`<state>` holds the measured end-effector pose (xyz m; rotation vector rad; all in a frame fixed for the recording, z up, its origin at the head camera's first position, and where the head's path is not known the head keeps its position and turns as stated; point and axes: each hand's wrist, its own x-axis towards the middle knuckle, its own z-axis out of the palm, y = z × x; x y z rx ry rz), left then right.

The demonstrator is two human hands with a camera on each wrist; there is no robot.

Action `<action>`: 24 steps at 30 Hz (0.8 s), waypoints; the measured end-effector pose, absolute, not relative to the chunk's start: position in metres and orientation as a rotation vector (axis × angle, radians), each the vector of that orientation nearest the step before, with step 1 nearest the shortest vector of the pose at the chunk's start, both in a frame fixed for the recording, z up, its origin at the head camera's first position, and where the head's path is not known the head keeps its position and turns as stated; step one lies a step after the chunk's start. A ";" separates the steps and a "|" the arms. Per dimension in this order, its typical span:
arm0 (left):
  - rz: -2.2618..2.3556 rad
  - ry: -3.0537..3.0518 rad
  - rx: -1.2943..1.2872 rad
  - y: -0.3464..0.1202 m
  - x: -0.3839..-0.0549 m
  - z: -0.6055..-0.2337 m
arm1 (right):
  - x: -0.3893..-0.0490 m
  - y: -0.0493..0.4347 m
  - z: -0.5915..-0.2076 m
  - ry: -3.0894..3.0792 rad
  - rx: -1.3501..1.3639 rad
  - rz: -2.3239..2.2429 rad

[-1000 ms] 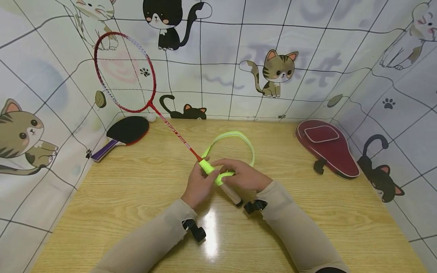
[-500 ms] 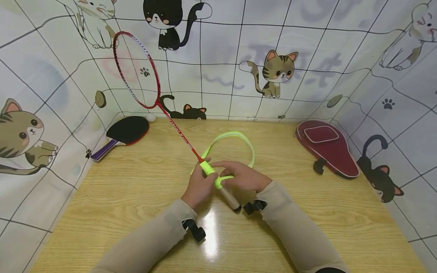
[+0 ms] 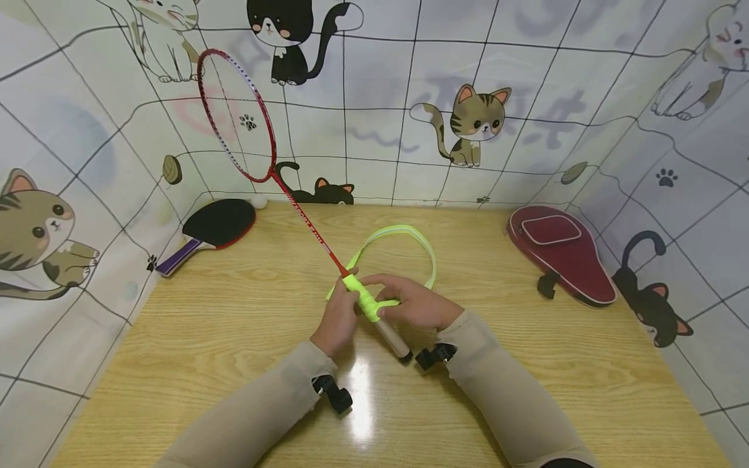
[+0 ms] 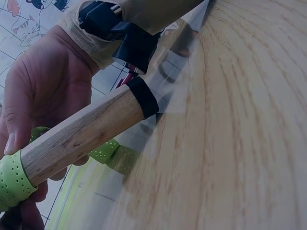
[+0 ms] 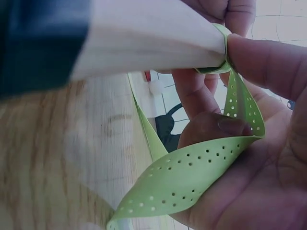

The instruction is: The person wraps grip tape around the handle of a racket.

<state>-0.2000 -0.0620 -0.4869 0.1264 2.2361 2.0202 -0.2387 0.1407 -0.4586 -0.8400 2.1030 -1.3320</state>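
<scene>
A red badminton racket (image 3: 310, 224) slants up and left in the head view, its head in front of the wall. My left hand (image 3: 336, 318) holds the upper handle, fingers under it and thumb at its left side. Perforated yellow-green grip tape (image 3: 364, 300) is wound round the upper handle. Lower down, the wooden handle (image 4: 81, 132) is bare to its black end cap (image 4: 143, 97). My right hand (image 3: 418, 303) pinches the tape at the lowest turn. In the right wrist view the loose tape (image 5: 192, 170) runs twisted across the right fingers. Its remaining length loops behind the hands.
A table tennis bat (image 3: 219, 224) with a purple handle lies at the back left, beside a white ball (image 3: 259, 202). At the right back lies a dark red bat case (image 3: 562, 253). Cat-printed cloth walls (image 3: 380, 97) edge the wooden table (image 3: 585, 364).
The racket has turned about its length, so its head looks narrower and sits further right. My left thumb has shifted off the wrapping to its left side. The right hand still pinches the tape.
</scene>
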 end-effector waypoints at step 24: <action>2.007 2.337 0.079 -0.057 -0.200 -0.488 | -0.238 0.138 -0.460 2.194 -0.904 -1.309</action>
